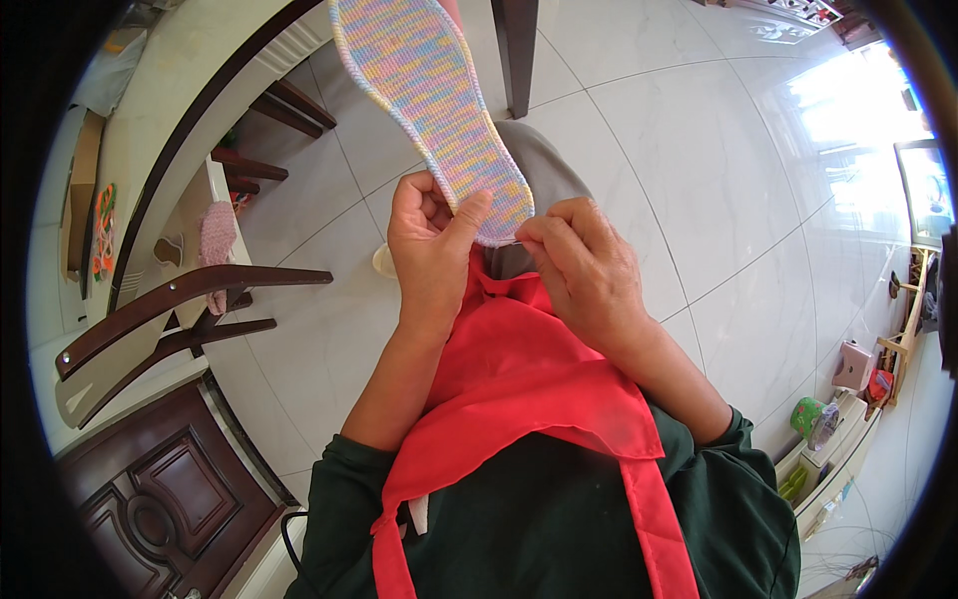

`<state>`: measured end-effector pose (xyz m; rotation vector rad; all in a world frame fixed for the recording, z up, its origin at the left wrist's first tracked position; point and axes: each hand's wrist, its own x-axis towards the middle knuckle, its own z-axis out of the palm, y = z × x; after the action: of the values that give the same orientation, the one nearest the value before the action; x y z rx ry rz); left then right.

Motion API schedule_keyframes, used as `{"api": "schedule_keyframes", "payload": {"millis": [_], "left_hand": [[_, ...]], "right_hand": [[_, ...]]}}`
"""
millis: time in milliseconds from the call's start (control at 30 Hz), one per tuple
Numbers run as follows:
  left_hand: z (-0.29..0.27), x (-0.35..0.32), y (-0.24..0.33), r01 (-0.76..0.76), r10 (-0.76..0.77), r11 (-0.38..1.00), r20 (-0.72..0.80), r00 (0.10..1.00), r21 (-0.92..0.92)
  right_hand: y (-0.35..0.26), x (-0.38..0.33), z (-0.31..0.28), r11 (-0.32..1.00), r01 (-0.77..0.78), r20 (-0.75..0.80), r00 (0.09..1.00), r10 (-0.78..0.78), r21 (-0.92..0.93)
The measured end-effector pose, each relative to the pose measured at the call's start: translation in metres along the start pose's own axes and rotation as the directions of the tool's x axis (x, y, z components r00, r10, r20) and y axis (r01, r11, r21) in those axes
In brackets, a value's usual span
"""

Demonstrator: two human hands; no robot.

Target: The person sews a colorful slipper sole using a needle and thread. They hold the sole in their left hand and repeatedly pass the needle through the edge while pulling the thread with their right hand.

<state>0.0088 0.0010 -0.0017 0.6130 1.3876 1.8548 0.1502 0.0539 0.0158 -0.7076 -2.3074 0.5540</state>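
Note:
A long insole-shaped knitted piece (439, 110), flecked pink, yellow, blue and lilac with a pale edging, stretches from the top of the view down to my hands. My left hand (429, 225) is closed on its near end, thumb on top and fingers curled at the left edge. At the near right corner, my right hand (589, 260) is pinched tight against the edging. A tiny thin glint shows by its fingertips; what they hold is too small to make out. Below the hands, a red apron (529, 359) covers my lap.
A dark wooden chair (190, 299) stands at left beside a pale table (200, 100) with a dark rim. Coloured cords (104, 232) lie on the table. A dark table leg (516, 60) rises ahead. A low cabinet (838, 434) with small items stands at right.

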Motion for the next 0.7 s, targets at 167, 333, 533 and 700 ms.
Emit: {"api": "schedule_keyframes", "payload": {"millis": [167, 333, 533, 700], "left_hand": [[0.001, 0.001, -0.001, -0.030, 0.030, 0.999, 0.005, 1.000, 0.032], [0.002, 0.000, -0.004, -0.066, 0.066, 0.995, 0.000, 0.998, 0.073], [0.003, -0.001, -0.008, 0.010, -0.006, 0.993, -0.033, 0.999, 0.116], [0.007, 0.002, -0.011, 0.033, -0.025, 0.990, -0.066, 0.998, 0.136]], "right_hand": [[0.000, 0.000, 0.000, 0.993, 0.080, 0.009, 0.997, -0.079, -0.088], [-0.006, 0.004, -0.001, 0.965, 0.159, 0.020, 0.987, -0.158, -0.208], [0.004, 0.008, 0.009, 0.887, 0.360, 0.006, 0.927, -0.374, -0.288], [0.012, 0.010, 0.011, 0.857, 0.425, 0.100, 0.905, -0.414, -0.291]]}}
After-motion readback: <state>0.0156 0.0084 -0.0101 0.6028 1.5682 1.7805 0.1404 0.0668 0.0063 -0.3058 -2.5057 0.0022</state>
